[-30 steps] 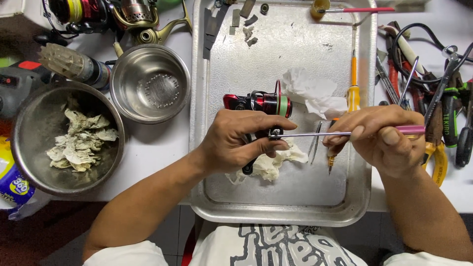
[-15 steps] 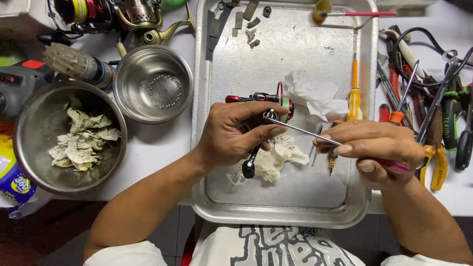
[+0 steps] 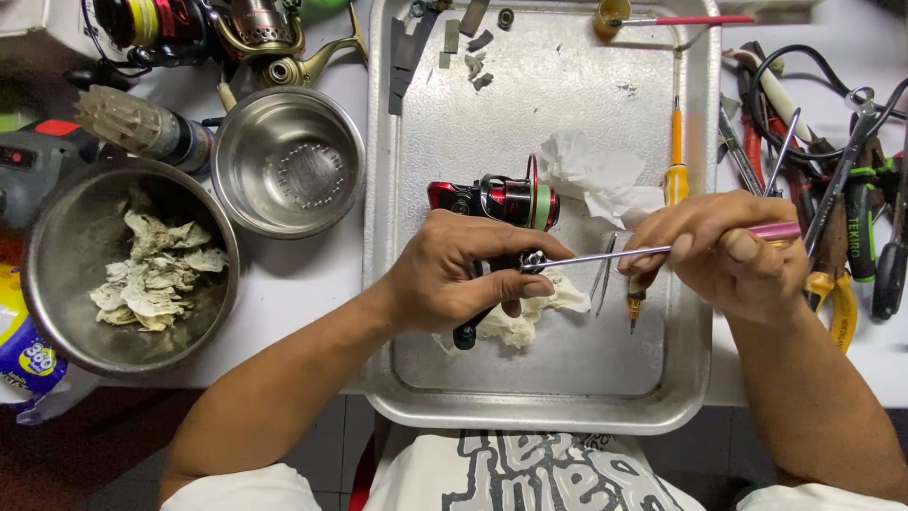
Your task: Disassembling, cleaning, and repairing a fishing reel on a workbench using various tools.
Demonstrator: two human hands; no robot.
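While both hands work over the metal tray (image 3: 539, 397), a red and black fishing reel (image 3: 492, 201) sits at its middle.

Clasped around the reel's lower body, the left hand (image 3: 454, 274) steadies it above a crumpled tissue (image 3: 530, 317) on the tray floor; the right hand (image 3: 724, 251) grips a pink-handled screwdriver (image 3: 662, 248), whose shaft tip meets the reel. Another white tissue (image 3: 596, 180) and a yellow screwdriver (image 3: 675, 161) lie right of the reel. Left of the tray stand a small steel bowl (image 3: 288, 161) and a large bowl of used wipes (image 3: 123, 270); a yellow and blue round package (image 3: 24, 350) shows at the far left edge.
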